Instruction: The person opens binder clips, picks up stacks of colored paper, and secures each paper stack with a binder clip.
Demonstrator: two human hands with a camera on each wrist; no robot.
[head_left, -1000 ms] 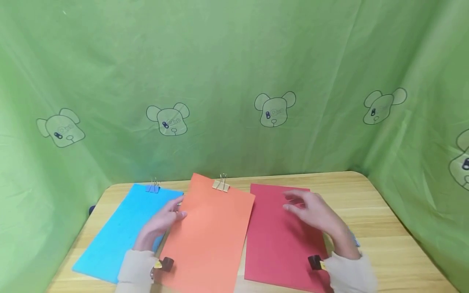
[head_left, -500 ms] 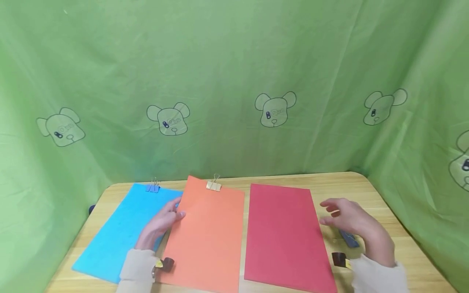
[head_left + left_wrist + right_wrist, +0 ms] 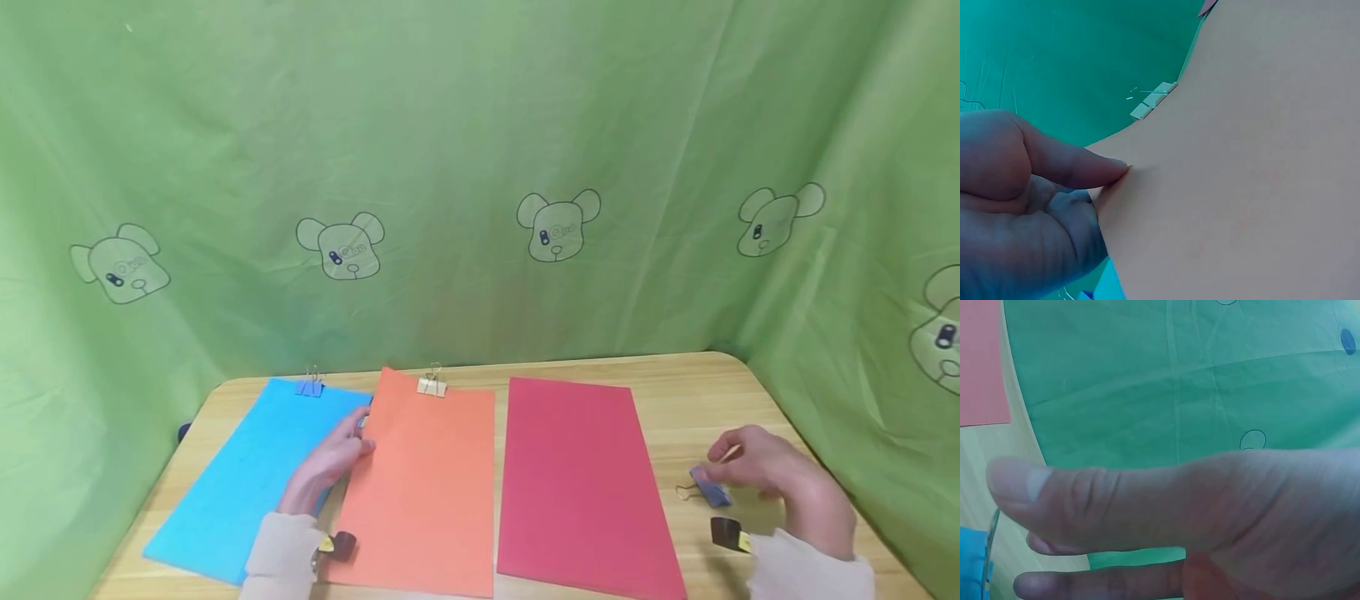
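Note:
My left hand pinches the left edge of the orange paper, thumb on top and fingers beneath, as the left wrist view shows. A gold binder clip is clamped on the paper's top edge. On the right, my right hand hovers at a blue binder clip lying on the table, its thumb and fingers loosely bent and apart. In the right wrist view, the blue clip sits just below the thumb tip; whether they touch I cannot tell.
Blue paper with a blue binder clip on its top edge lies at the left, partly behind the left hand. Red paper lies between the orange paper and the right hand. Green curtains surround the wooden table.
My right hand has moved from above the red paper rightward and down to the loose blue clip. The orange paper has swung straighter and lower, still held by my left hand.

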